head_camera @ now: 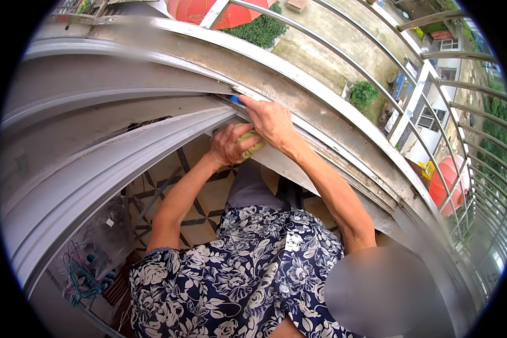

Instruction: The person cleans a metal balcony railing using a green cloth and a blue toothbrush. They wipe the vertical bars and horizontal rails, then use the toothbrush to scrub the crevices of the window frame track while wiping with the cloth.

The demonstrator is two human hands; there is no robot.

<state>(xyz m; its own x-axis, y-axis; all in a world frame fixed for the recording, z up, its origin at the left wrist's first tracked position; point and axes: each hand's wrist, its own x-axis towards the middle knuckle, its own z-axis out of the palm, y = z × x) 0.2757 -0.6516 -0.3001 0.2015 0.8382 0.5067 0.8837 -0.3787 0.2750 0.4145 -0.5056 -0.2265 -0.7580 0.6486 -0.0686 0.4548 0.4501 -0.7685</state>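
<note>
My right hand (pixel 273 123) has its fingers closed on a small blue tool (pixel 235 99), whose far end lies in the window track beside the sliding sash; its exact kind cannot be told. Just below, my left hand (pixel 230 145) grips a bunched yellow-green cloth (pixel 248 143) by the inner edge of the sill (pixel 285 169). Dirt and worn patches show along the metal window track (pixel 346 169). The white window frame (pixel 122 143) runs from the hands towards the lower left.
Metal railing bars (pixel 342 55) stand outside the window, with red lanterns (pixel 448 186) near them and a yard below. Plastic bags and a bundle of blue cords (pixel 82 276) are at the lower left. The floor is patterned tile (pixel 196 196).
</note>
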